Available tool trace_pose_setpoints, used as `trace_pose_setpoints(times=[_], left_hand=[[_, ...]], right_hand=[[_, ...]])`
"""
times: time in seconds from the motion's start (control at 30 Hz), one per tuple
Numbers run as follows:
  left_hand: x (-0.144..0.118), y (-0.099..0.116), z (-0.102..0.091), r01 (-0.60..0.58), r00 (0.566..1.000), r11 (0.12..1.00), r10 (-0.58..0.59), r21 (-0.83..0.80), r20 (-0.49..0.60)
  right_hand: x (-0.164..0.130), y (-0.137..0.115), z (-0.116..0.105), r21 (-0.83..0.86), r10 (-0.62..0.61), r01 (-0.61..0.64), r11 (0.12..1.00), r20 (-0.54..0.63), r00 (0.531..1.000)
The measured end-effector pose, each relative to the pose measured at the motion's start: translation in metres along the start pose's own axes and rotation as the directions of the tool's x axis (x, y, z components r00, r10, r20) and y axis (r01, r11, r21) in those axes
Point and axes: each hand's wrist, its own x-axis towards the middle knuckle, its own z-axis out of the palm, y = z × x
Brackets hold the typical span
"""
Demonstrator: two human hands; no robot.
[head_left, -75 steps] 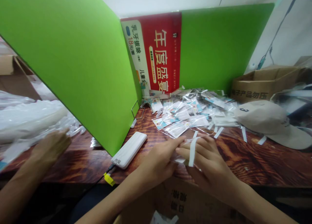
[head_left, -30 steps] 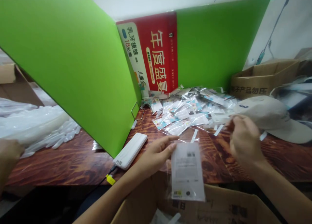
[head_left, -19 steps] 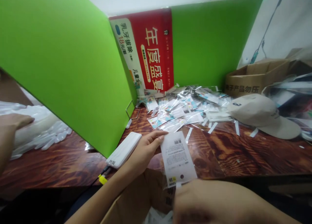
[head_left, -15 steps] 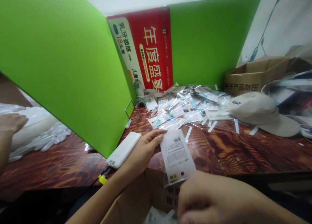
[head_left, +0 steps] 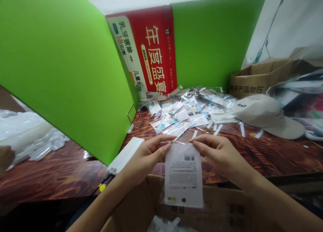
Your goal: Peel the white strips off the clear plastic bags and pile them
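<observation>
Green partition boards (head_left: 63, 67) enclose a wood-grain counter (head_left: 252, 158), with a red poster (head_left: 151, 53) standing in the back corner.

Position: a clear packet (head_left: 183, 175) containing a white printed card hangs upright over the near counter edge, above an open carton (head_left: 222, 208). The barcode sits near its top.

Grip: the left hand (head_left: 143, 158) and right hand (head_left: 222, 156) each pinch one top corner. Left fingers (head_left: 165, 147) and right fingers (head_left: 195, 145) are closed narrowly on the film, thumb against forefinger. Both hands bear on the upper margin only; the lower part hangs free.

Handling: the packet appears very light and thin. The card likely gives moderate stiffness, while the glossy film is probably slippery and creases easily. The top margin, above the card, looks the best place to hold; light pressure should suffice.

Surroundings: a heap of similar packets (head_left: 186, 107) lies further back, with loose white strips (head_left: 218, 129) beside it. A beige cap (head_left: 264, 114) rests at right, a brown box (head_left: 257, 79) behind it. A white power bank (head_left: 124, 154) lies left of the hands.
</observation>
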Motion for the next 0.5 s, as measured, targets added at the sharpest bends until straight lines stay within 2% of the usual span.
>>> trace_pose_setpoints(times=[0.13, 0.23, 0.37, 0.5], left_hand=[[0.0, -0.004, 0.0, -0.009, 0.996, 0.991, -0.002, -0.135, -0.084], [-0.001, -0.003, -0.001, 0.007, 0.996, 0.985, -0.021, -0.17, -0.081], [-0.004, 0.0, -0.003, 0.056, 0.998, 0.978, -0.061, -0.202, -0.017], [-0.005, -0.002, -0.003, 0.062, 0.998, 0.988, -0.062, -0.142, 0.002]], right_hand=[[0.003, 0.007, -0.004, 0.19, 0.002, -0.001, 0.982, -0.004, 1.0], [0.004, 0.009, -0.007, 0.304, 0.036, -0.041, 0.952, 0.023, 0.999], [0.002, 0.002, -0.011, 0.288, 0.089, -0.112, 0.951, 0.094, 0.992], [-0.001, -0.001, -0.014, 0.284, 0.127, -0.147, 0.948, 0.085, 0.988]])
